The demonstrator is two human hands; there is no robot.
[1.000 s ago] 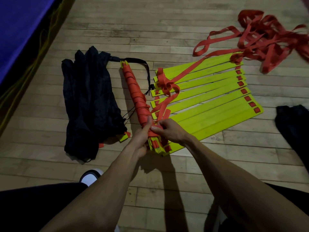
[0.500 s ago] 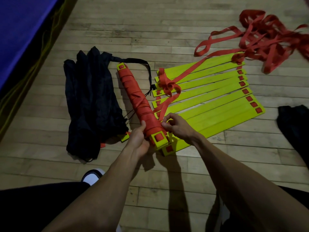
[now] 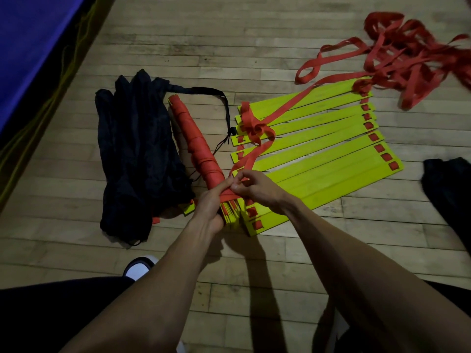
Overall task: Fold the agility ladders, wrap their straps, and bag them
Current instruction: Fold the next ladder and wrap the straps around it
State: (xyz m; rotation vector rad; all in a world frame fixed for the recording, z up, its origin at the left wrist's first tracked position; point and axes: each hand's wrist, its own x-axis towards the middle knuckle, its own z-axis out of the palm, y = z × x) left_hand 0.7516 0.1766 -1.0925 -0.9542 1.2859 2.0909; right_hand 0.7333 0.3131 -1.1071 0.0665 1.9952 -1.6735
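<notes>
Worn plank wood floor (image 3: 254,42), dim light, blue mat (image 3: 30,34) at far left. Left hand (image 3: 210,207) grips near end of strap-wrapped ladder bundle (image 3: 196,141); right hand (image 3: 254,186) pinches red strap (image 3: 248,161). Black bag (image 3: 135,154) just left, yellow rungs (image 3: 318,149) fanned right.

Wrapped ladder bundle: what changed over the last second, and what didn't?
The wrapped bundle was rolled: half a second ago its flat slotted end faced up, now the rung edges show again. The left hand kept its grip on the near end. The right hand now pinches the orange strap at the bundle. The loose yellow rungs, black bag and strap pile stayed put.
</notes>
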